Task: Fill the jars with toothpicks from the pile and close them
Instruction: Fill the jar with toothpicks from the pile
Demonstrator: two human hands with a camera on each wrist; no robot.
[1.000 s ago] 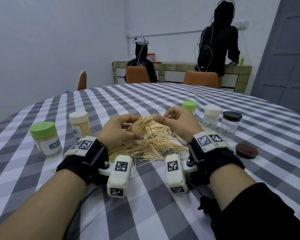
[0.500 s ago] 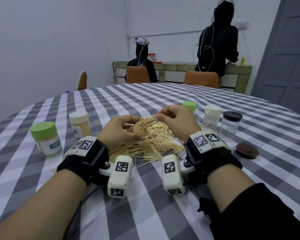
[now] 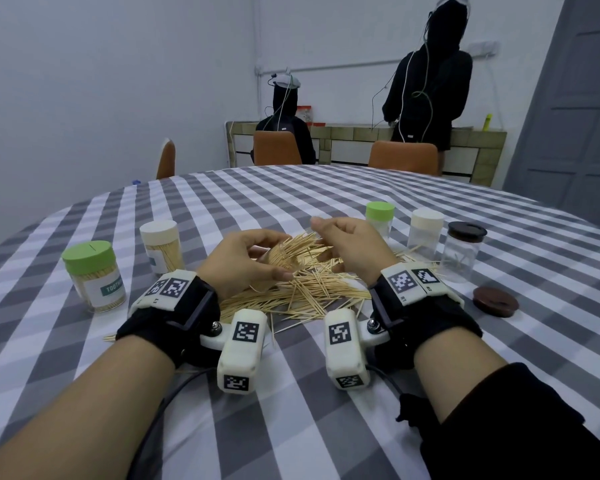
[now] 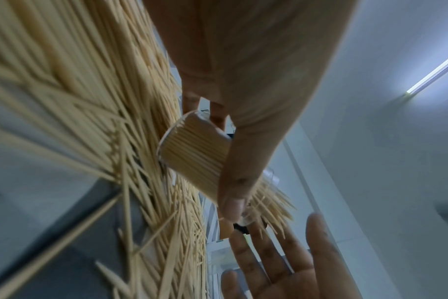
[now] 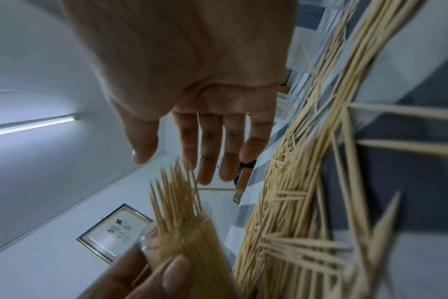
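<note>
My left hand [image 3: 257, 261] grips a small clear jar [image 4: 194, 153] packed with toothpicks and holds it tilted just above the toothpick pile [image 3: 312, 292]. A fan of toothpick tips [image 5: 174, 194] sticks out of the jar's mouth toward my right hand. The right hand [image 3: 340, 237] hovers at those tips with its fingers [image 5: 207, 153] straight and slightly spread, holding nothing. The same jar [image 5: 192, 238] shows in the right wrist view, with my left thumb across its side. The loose pile [image 4: 90, 121] spreads over the checked tablecloth under both hands.
Left of the pile stand a filled green-lidded jar [image 3: 94, 275] and a filled cream-lidded jar [image 3: 161, 245]. On the right are a green-lidded jar [image 3: 380, 216], a cream-lidded jar [image 3: 426, 230], a dark-lidded clear jar [image 3: 465, 251] and a loose brown lid [image 3: 496, 301]. Two people are at the far counter.
My right hand has shifted left and slightly up toward the toothpick tips at the jar's mouth. The left hand with the jar has hardly moved.
</note>
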